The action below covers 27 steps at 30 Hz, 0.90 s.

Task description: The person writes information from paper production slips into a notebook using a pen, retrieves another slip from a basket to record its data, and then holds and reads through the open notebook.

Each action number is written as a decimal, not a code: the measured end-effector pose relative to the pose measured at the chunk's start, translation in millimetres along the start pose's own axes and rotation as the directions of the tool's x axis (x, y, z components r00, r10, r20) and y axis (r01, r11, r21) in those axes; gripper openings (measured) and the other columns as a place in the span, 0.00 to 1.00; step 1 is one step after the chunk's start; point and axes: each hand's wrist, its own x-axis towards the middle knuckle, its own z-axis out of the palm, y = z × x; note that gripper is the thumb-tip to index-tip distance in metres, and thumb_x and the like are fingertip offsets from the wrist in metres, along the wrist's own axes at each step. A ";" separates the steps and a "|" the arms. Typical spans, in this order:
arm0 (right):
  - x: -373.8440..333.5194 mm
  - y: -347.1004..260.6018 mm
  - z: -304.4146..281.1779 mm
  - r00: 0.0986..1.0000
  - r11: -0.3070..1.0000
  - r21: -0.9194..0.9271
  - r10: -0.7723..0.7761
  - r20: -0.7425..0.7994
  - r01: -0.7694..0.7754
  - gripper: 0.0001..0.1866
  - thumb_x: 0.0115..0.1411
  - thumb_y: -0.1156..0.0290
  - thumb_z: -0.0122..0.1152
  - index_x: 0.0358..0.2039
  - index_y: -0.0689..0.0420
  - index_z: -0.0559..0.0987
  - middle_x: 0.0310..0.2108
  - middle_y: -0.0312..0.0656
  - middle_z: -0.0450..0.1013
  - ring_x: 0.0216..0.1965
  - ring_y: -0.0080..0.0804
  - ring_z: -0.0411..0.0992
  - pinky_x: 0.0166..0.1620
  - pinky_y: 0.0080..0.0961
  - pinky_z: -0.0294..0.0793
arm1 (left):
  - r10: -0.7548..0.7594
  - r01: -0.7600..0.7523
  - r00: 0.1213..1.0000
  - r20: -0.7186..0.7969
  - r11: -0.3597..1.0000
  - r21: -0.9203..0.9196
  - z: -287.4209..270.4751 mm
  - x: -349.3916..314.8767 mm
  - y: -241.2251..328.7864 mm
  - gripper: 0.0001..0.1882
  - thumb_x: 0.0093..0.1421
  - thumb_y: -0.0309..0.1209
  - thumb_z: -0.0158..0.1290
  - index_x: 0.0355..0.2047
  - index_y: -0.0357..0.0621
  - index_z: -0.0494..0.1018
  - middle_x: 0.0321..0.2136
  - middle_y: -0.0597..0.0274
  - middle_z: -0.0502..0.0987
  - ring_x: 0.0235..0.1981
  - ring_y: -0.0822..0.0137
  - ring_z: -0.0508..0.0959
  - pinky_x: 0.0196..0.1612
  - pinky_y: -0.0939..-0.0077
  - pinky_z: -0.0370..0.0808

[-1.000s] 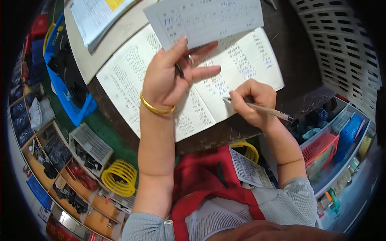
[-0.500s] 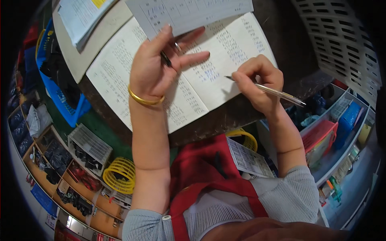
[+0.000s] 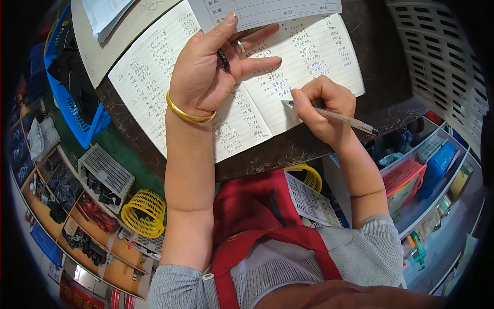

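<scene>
Pen of thin clear plastic with a dark back end (image 3: 352, 121) sits snug in the bent thumb and fingers of the right hand (image 3: 327, 105). It leans over, with its tip to the left and its back end to the right, most likely so the fingers can steer it and the blue writing beside it can be seen. The tip is just at the near side of the last blue row, over bare lines on the right page of the wide white lined paper notebook (image 3: 278, 119); I cannot tell if it touches. The notebook lies flat on the dark, scratched table (image 3: 257, 164), which seems to give it a firm back. The left hand (image 3: 203, 72) is palm up above the middle fold, with the fingers we can see spread wide. Its thumb tip is at the near edge of a stiff white paper slip with printed boxes (image 3: 278, 11), but the back is hidden, so I cannot tell if it pinches the slip. The slip covers the far part of the notebook, maybe so both can be read together. A short black stick-like thing (image 3: 223, 60) rests by the palm, perhaps tucked there to keep it close, well left of the pen
</scene>
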 end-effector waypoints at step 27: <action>3.5 -1.0 -1.2 0.999 0.999 -0.023 -0.024 -0.048 0.023 0.12 0.48 0.76 0.63 0.16 0.57 0.68 0.11 0.39 0.65 0.12 0.30 0.65 0.18 0.24 0.63 | -0.011 0.012 1.000 -0.014 1.000 0.014 0.7 1.0 2.7 0.24 0.67 0.33 0.39 0.58 0.31 0.53 0.55 0.38 0.62 0.58 0.41 0.62 0.48 0.36 0.73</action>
